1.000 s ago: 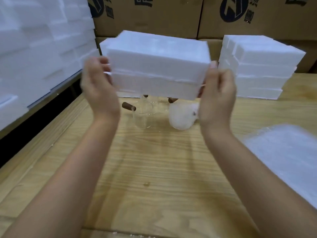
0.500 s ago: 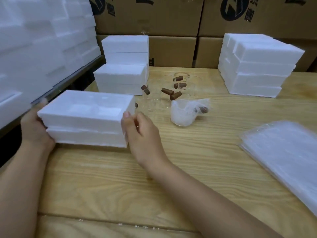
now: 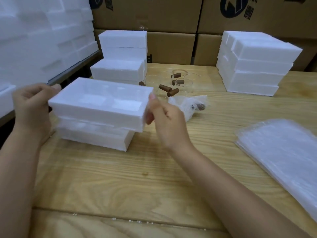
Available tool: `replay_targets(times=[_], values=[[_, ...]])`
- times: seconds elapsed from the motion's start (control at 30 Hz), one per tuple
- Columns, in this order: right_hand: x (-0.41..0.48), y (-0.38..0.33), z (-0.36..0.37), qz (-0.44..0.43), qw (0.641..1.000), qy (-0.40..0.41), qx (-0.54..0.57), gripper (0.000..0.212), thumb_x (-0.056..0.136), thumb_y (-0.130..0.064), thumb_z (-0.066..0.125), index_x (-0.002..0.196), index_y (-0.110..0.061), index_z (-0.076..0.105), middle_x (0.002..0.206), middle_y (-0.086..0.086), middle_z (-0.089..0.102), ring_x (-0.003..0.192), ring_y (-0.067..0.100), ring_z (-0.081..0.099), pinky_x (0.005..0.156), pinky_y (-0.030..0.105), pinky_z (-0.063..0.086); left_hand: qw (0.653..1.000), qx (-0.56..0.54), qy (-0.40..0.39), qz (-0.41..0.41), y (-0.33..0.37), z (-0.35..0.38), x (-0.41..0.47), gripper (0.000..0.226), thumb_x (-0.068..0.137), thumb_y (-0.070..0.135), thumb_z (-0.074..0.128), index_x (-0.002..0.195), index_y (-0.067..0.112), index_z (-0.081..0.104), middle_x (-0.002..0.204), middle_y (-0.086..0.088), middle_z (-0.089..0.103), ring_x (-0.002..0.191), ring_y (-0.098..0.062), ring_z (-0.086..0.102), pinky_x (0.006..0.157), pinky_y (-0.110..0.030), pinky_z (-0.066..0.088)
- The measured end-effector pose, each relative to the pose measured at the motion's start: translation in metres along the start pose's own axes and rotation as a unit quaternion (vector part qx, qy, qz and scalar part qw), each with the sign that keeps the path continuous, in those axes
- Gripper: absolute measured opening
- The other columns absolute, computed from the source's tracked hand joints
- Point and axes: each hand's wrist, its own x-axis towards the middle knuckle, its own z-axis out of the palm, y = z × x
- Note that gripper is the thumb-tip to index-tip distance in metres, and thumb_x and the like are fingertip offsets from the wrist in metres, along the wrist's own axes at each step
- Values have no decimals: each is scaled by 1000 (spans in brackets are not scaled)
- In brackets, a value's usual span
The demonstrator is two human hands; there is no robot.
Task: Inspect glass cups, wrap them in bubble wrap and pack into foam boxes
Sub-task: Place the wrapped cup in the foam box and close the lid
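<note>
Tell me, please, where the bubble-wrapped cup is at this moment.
In the head view the bubble-wrapped cup lies on the table just right of centre, beyond the right hand holding the foam lid, in front of the bare glass cups.

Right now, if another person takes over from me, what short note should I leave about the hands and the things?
Left hand: grips the left end of the foam lid.
Right hand: pinches its right end.
The lid is held tilted above the foam box base, which stands on the table.
Done: one bubble-wrapped cup lies right of the box.
Left: inspect the bare glass cups behind it, wrap them with sheets from the bubble wrap stack, pack all, close the box.
</note>
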Motion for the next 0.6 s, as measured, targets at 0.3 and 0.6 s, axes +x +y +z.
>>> replay_targets(times=[0.3, 0.6], values=[[9, 7, -123, 80, 993, 80, -27, 46, 87, -24, 65, 48, -19, 40, 42, -10, 37, 41, 9, 36, 42, 14, 30, 938, 136, -292, 132, 56, 93, -45, 33, 80, 21, 71, 51, 11, 57, 45, 12, 48, 48, 0, 43, 56, -11, 36], [-7, 35, -180, 179, 969, 19, -169, 20, 84, -5, 54, 99, -18, 55, 43, -8, 49, 39, 5, 43, 51, 29, 32, 836, 301, -447, 101, 37, 150, -61, 48, 79, 9, 73, 50, 17, 36, 48, 4, 40, 58, -11, 68, 61, -32, 47]])
